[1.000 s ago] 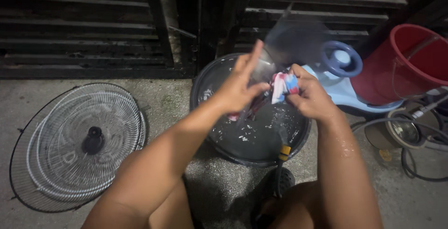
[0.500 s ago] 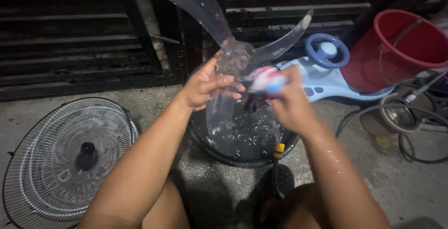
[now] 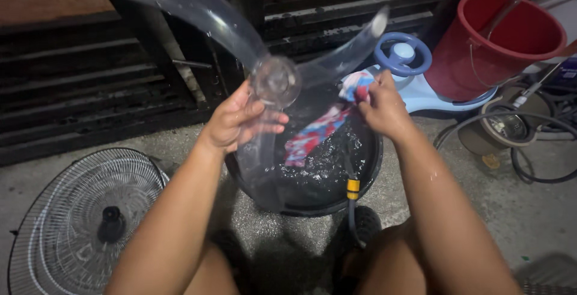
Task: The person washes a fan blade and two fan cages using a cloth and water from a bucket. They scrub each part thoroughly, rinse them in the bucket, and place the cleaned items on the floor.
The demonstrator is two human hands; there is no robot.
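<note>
Presently my left hand (image 3: 240,120) grips the clear fan blade (image 3: 273,81) just below its hub, fingers (image 3: 267,123) curled around the lower blade, holding it upright over the black basin (image 3: 366,169). My right hand (image 3: 381,105) pinches a wet red, white and blue cloth (image 3: 318,132) — fingers pressed together on it — above the basin's water. Left of the basin, a wire fan guard (image 3: 78,223) lies on the floor; right of it, a red bucket (image 3: 499,42).

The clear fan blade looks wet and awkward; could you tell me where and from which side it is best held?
Probably at the round hub, coming from below on the left, as the left hand does now. The three curved blades sweep outward, look thin and are wet, so they would likely flex or slip; the hub is compact and central. That leaves the right hand free with the cloth.
</note>
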